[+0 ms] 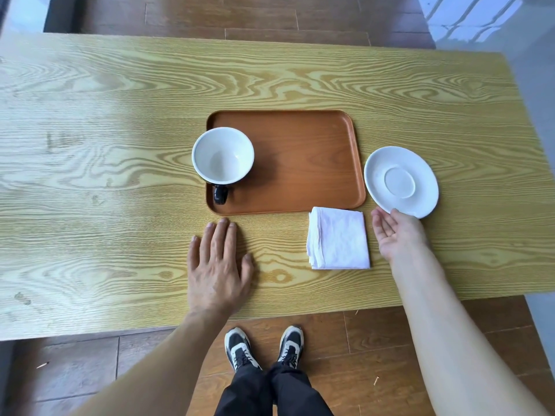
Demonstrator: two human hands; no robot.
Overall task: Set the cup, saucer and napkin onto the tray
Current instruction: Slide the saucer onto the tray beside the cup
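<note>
Left fingers point(220, 235): stretched out flat and slightly spread, palm down, tips pointing toward 12 o'clock; they grip nothing.
Left hand point(216, 270): lies on the table just short of the tray's near edge, at about 6 o'clock from the cup; the fingertips are close to the tray rim but apart from it.
Right fingers point(383, 225): loosely curled, palm turned up and toward the left; the thumb tip rests on the saucer's near rim while the other fingers go under that rim, out of sight.
Right hand point(396, 235): takes the saucer by its near edge at the saucer's 6 o'clock; whether the pinch is firm I cannot tell.
Saucer point(401, 181): white, with a round well in the middle; it is off the tray, just beside the tray's right edge at 3 o'clock; it looks tilted, near rim up, though this is hard to judge.
Napkin point(338, 238): white, folded into a square, flat on the table between the two hands; its far edge touches or just overlaps the tray's near right corner, at about 5 o'clock from the tray's middle.
Cup point(222, 156): white inside, dark handle toward 6 o'clock; upright on the tray's left part, its rim reaching over the tray's left edge.
Tray point(306, 163): orange-brown, rounded corners, middle of the table.
Table point(105, 130): pale wood grain.
Shoes point(264, 346): two, on the wood floor below the near table edge.
</note>
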